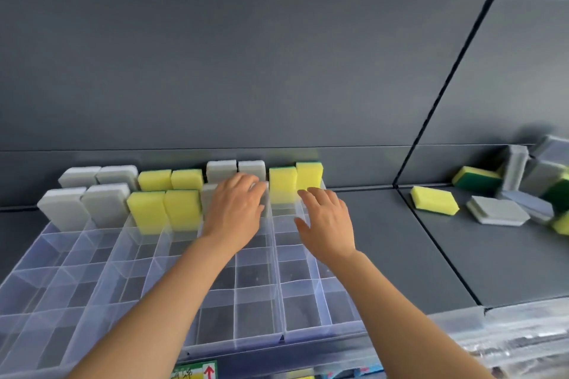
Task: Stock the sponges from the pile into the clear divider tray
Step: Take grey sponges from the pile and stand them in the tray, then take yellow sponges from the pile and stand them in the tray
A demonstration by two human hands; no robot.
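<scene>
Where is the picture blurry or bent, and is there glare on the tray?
Head view: the sponge pile at far right is smeared by motion blur; wide-angle distortion tilts the shelf back panel; the clear divider tray shows soft whitish sheen, no harsh glare.

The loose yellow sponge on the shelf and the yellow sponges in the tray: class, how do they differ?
The loose yellow sponge lies flat on the shelf; the yellow sponges in the tray stand upright on end. The loose one sits alone beside the pile; the tray ones stand in side-by-side pairs within the clear divider tray. They look alike in colour and blocky shape.
</scene>
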